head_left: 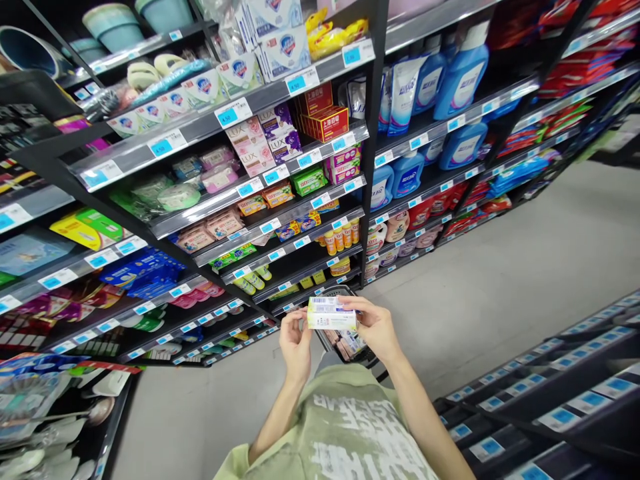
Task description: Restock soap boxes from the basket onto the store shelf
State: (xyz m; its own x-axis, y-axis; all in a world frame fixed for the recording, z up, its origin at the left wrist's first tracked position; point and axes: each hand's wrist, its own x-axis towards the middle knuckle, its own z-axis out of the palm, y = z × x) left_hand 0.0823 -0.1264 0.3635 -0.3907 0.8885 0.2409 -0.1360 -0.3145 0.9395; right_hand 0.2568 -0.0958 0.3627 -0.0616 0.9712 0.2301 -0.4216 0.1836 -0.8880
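Note:
A small white and pale-green soap box [332,319] is held level in front of my body, a barcode showing on its upper face. My left hand [295,341] pinches its left end between thumb and fingers. At the other end my right hand [376,327] grips it, with fingers over the top edge. Beneath the box is a dark shopping basket [340,291], partly covered by my hands and the box. Several pinkish packs [345,344] lie in it, their kind too small to tell.
Shelves ahead carry white soap boxes [286,50], Lux soap packs [251,147], red soap boxes [325,123] and blue detergent bottles [463,77]. Kitchen utensils [47,427] hang at the lower left. A rack with price tags [555,413] stands at the lower right. Grey floor [500,257] runs between.

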